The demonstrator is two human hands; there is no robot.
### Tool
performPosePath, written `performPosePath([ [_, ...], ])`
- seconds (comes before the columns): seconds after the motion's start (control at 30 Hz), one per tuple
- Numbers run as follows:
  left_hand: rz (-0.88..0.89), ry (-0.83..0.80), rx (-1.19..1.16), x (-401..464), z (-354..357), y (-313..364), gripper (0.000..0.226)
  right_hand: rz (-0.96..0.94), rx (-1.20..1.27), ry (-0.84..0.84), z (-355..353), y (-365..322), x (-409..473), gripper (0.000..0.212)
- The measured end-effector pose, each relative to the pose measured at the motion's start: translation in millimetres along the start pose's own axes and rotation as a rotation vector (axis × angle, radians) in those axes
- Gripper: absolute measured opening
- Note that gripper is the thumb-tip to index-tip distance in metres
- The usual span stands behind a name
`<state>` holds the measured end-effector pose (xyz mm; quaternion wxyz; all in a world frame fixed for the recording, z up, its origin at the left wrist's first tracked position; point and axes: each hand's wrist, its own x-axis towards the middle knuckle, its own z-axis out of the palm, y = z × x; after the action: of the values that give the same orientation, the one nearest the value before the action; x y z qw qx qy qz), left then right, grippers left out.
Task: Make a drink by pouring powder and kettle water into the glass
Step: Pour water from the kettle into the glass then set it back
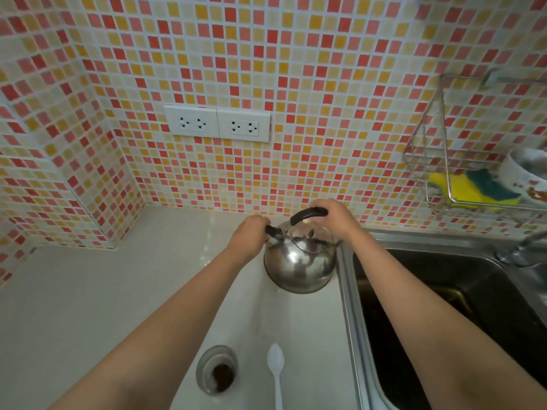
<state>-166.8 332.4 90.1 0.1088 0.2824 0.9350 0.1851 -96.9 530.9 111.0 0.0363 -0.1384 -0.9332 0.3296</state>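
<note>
A shiny steel kettle [299, 261] stands on the white counter near the tiled wall, beside the sink. My right hand [336, 216] grips its black top handle. My left hand [250, 235] is closed on the black cap at the kettle's spout. Close to the front edge stands a clear glass [216, 369] with dark brown powder at its bottom. A white plastic spoon [276, 371] lies on the counter just right of the glass.
A steel sink [444, 306] fills the right side, with a tap [521, 250] at its far corner. A wire rack [450, 173] on the wall holds a yellow sponge and a cup. Two double wall sockets [217, 122] sit above the counter [88, 291].
</note>
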Motion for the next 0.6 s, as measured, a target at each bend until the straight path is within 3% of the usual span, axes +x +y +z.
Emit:
performPosePath([
  [0.17,-0.022,0.018,-0.043,-4,-2,-2,0.003,-0.048,0.182,-0.018,-1,1,-8,0.015],
  [0.47,0.039,0.085,-0.188,-57,-40,-10,0.016,-0.148,-0.016,0.01,-27,-55,-44,0.021],
  [0.6,0.109,0.109,-0.235,-89,-61,-17,0.026,-0.206,-0.122,0.007,-39,-94,-72,0.036],
])
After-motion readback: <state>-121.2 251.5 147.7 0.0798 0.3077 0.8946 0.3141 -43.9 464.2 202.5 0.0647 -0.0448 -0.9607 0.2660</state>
